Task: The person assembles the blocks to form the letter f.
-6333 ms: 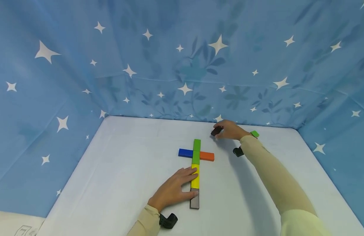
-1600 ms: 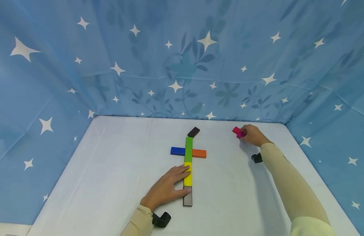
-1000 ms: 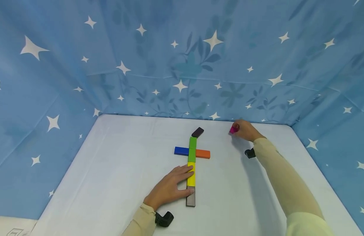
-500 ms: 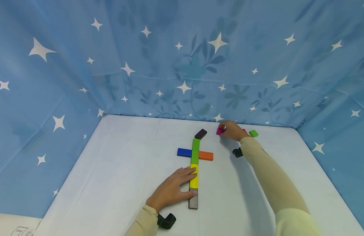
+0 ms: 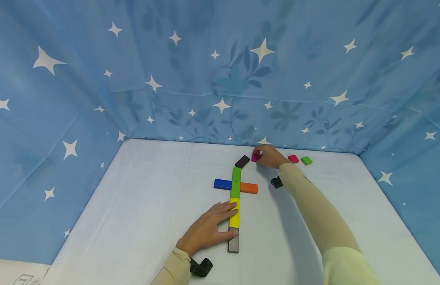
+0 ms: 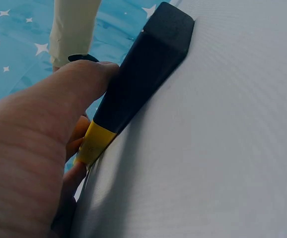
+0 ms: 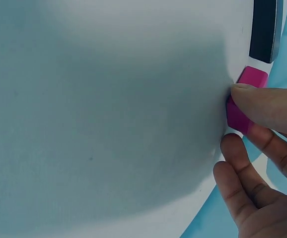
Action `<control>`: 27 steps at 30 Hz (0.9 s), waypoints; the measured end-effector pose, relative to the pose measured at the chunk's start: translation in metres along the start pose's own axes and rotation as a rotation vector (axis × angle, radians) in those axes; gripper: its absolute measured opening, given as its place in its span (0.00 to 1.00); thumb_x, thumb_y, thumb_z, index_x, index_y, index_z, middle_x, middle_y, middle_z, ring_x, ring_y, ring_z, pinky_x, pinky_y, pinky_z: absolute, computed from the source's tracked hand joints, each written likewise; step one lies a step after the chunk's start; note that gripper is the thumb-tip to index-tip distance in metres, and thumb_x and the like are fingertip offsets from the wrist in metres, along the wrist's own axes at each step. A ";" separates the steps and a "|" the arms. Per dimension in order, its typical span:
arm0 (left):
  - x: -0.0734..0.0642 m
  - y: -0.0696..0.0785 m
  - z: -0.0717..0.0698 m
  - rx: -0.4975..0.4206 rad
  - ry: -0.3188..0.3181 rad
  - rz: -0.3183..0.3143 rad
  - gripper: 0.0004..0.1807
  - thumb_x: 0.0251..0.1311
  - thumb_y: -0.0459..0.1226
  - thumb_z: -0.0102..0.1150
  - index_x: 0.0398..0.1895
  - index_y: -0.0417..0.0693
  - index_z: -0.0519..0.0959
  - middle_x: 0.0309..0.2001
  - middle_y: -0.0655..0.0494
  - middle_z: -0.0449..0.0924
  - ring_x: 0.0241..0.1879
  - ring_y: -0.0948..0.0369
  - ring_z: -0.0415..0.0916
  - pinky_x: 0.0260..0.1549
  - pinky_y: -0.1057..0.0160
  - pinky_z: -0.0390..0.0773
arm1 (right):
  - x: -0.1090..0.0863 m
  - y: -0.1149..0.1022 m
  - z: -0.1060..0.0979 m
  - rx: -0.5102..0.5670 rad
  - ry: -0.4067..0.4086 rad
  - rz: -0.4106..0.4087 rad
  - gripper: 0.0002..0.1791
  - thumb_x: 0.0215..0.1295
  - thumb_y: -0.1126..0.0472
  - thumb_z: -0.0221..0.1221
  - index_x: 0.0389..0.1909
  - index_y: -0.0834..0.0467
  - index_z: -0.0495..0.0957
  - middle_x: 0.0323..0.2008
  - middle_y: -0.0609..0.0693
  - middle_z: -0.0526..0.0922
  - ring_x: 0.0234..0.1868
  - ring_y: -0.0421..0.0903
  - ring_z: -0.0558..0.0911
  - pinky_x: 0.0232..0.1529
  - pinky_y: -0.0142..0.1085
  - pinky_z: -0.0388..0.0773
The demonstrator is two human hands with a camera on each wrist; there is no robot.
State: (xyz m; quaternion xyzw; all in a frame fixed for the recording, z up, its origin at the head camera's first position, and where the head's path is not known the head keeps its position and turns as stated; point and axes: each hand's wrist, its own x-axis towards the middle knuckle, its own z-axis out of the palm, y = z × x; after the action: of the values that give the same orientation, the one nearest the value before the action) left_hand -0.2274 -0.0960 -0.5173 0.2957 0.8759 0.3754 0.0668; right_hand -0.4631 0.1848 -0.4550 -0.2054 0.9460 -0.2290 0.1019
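Observation:
My left hand (image 5: 205, 229) rests over a line of blocks, its fingertips on the yellow block (image 5: 234, 219) and its thumb on the dark grey-brown block (image 5: 233, 243). In the left wrist view the thumb lies against the dark block (image 6: 148, 64), the fingers by the yellow block (image 6: 95, 141). Beyond stand two green blocks (image 5: 235, 182), with a blue block (image 5: 222, 184) to their left and an orange block (image 5: 249, 188) to their right. My right hand (image 5: 271, 156) pinches a magenta block (image 7: 239, 115) between thumb and finger, just right of a tilted dark block (image 5: 242, 161).
A red block (image 5: 293, 159) and a green block (image 5: 307, 160) lie to the right of my right hand, near the back edge. The white tabletop (image 5: 152, 190) meets a blue star-patterned curtain (image 5: 205, 79) at the back and sides.
The dark block, earlier in my right hand, now lies tilted beyond the green ones. My right hand has since picked up the magenta block and moved it left. The left hand stays put.

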 end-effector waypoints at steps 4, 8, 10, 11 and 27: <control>0.000 0.001 -0.001 -0.005 0.002 0.006 0.36 0.73 0.59 0.63 0.78 0.54 0.75 0.81 0.66 0.62 0.81 0.61 0.55 0.80 0.57 0.53 | 0.001 -0.003 0.001 0.012 0.006 0.019 0.18 0.65 0.74 0.68 0.56 0.68 0.83 0.51 0.61 0.83 0.48 0.59 0.81 0.59 0.52 0.83; 0.000 0.000 -0.001 -0.001 0.006 0.009 0.36 0.72 0.58 0.64 0.78 0.54 0.75 0.81 0.66 0.62 0.81 0.61 0.56 0.80 0.57 0.54 | 0.000 -0.004 0.001 0.016 0.023 -0.003 0.19 0.65 0.74 0.69 0.57 0.68 0.83 0.52 0.62 0.83 0.49 0.59 0.81 0.59 0.52 0.83; 0.000 0.000 -0.001 0.001 0.006 0.008 0.36 0.72 0.59 0.63 0.78 0.54 0.75 0.81 0.66 0.62 0.81 0.61 0.56 0.80 0.57 0.54 | -0.001 -0.004 0.001 0.016 0.028 -0.015 0.20 0.65 0.74 0.69 0.58 0.68 0.82 0.53 0.62 0.83 0.50 0.59 0.81 0.60 0.52 0.83; 0.000 -0.001 0.000 0.002 0.006 0.006 0.36 0.72 0.59 0.63 0.78 0.54 0.75 0.81 0.66 0.62 0.81 0.61 0.56 0.80 0.56 0.54 | -0.001 -0.005 0.002 0.018 0.027 -0.021 0.21 0.65 0.74 0.69 0.59 0.68 0.82 0.53 0.62 0.83 0.51 0.59 0.81 0.60 0.52 0.84; 0.000 0.001 0.001 -0.011 -0.006 -0.024 0.36 0.72 0.60 0.63 0.78 0.56 0.75 0.81 0.68 0.61 0.81 0.59 0.56 0.79 0.52 0.58 | -0.001 -0.003 0.002 0.018 0.021 -0.042 0.27 0.64 0.75 0.69 0.65 0.68 0.80 0.51 0.60 0.83 0.48 0.56 0.80 0.56 0.50 0.86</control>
State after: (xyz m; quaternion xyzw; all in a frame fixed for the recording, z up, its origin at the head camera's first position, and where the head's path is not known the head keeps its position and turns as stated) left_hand -0.2265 -0.0944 -0.5172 0.2859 0.8772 0.3783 0.0756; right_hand -0.4603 0.1825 -0.4554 -0.2218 0.9404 -0.2418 0.0889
